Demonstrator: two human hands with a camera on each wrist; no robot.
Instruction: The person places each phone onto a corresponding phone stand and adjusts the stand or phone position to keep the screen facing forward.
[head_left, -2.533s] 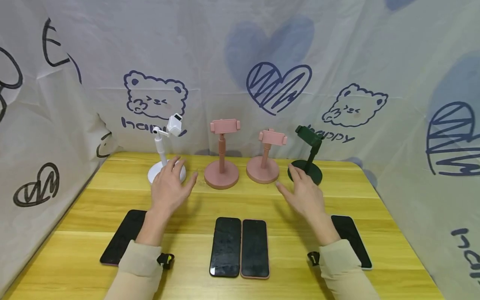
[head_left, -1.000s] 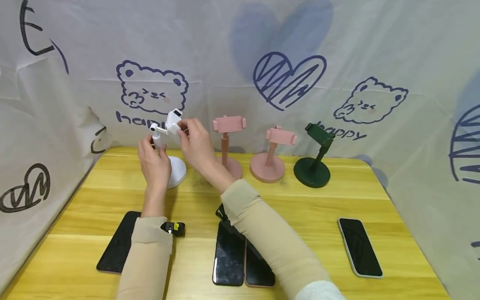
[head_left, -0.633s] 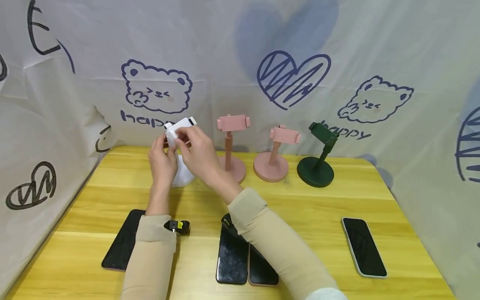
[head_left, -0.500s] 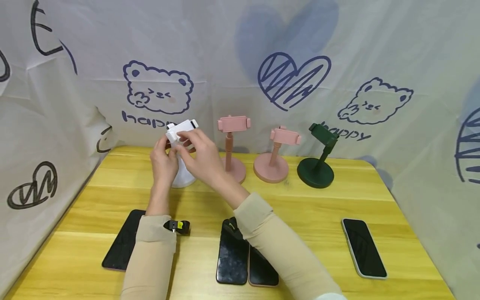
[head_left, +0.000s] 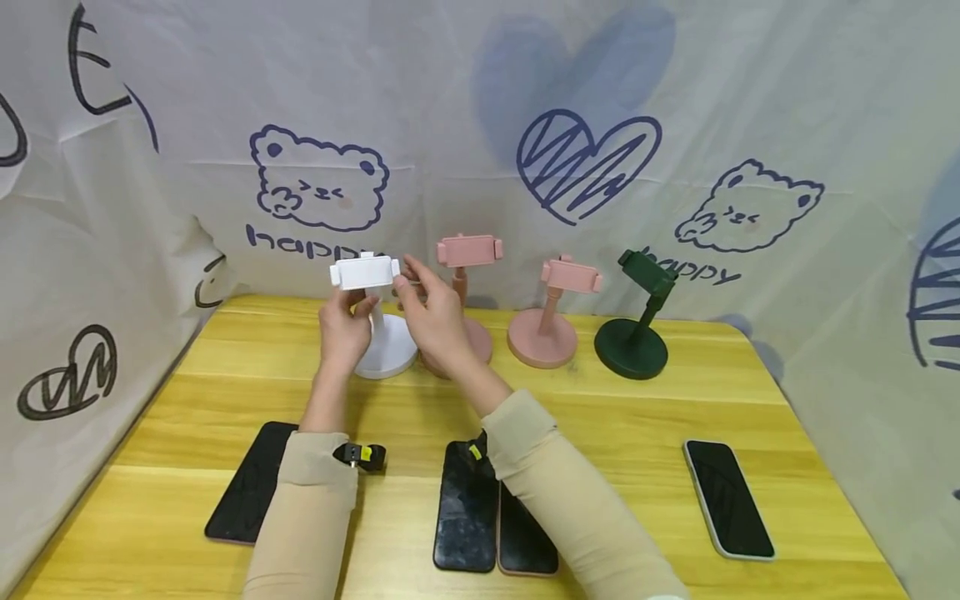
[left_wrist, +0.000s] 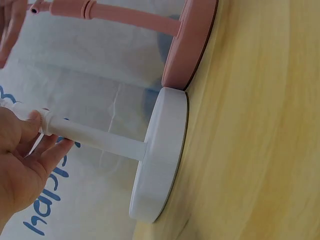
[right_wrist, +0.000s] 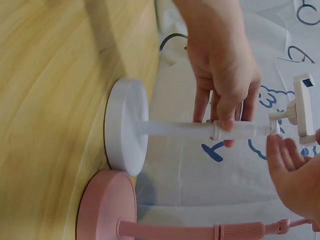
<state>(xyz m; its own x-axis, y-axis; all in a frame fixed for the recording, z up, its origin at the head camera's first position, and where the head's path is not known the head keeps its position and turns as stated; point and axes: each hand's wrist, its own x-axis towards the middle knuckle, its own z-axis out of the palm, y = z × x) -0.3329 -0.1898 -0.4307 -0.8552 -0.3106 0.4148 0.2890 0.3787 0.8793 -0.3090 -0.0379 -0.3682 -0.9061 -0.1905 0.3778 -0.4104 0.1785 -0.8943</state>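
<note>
In the head view a white phone stand (head_left: pixel 386 346) stands at the left, its clamp (head_left: pixel 365 272) facing me. My left hand (head_left: pixel 345 333) grips the stand's pole (left_wrist: pixel 107 141) below the clamp, thumb and fingers around it in the left wrist view. My right hand (head_left: pixel 435 321) is at the clamp's right end. Its thumb meets the clamp's edge, while its fingers (right_wrist: pixel 285 152) extend loosely near the joint in the right wrist view. A taller pink phone stand (head_left: pixel 468 250) stands behind my right hand, its base against the white base.
A shorter pink stand (head_left: pixel 542 337) and a dark green stand (head_left: pixel 632 348) stand further right. Phones lie in front: one at left (head_left: pixel 251 483), a black phone (head_left: pixel 465 508) and a pink-edged phone (head_left: pixel 525 533) in the middle, partly under my right arm, and a white-edged phone (head_left: pixel 729 500) at right.
Both hands came from apart to the white stand. Its clamp has turned from sideways to face me, and the stand has shifted right. My right hand's grip on the clamp has loosened.
</note>
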